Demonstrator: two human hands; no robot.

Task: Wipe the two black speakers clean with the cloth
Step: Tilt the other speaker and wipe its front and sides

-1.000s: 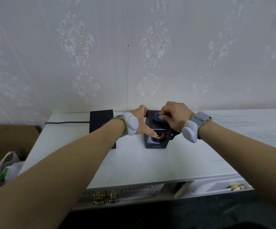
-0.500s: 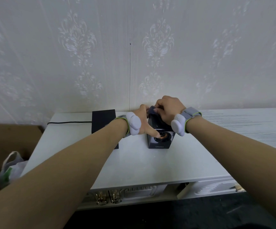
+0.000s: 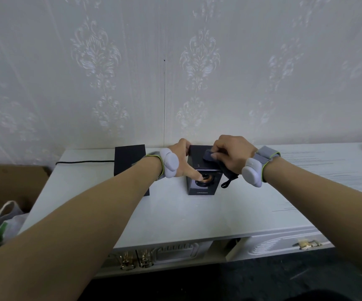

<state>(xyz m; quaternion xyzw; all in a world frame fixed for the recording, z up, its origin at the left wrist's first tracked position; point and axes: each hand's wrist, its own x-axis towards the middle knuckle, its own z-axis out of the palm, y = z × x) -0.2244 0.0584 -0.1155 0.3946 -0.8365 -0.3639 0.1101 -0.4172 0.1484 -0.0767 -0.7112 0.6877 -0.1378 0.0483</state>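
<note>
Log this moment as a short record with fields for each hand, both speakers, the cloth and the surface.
left hand: steadies the near speaker, thumb on its front
right hand: presses the cloth on the speaker's top
black box-shaped speaker being wiped: upright, cone facing camera
second black box-shaped speaker: to the left, partly behind the left forearm
dark grey cloth: bunched under the fingers
white glossy table: bears both speakers

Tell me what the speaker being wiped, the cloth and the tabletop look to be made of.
Right speaker: black, smooth, faintly glossy casing, probably plastic or laminated board; copper-toned ring round the cone. Cloth: dark grey, soft fabric, bunched under the right hand, with a loop hanging off it. Tabletop: white, glossy, faint streaks; stone-look laminate or lacquer, unsure.
</note>
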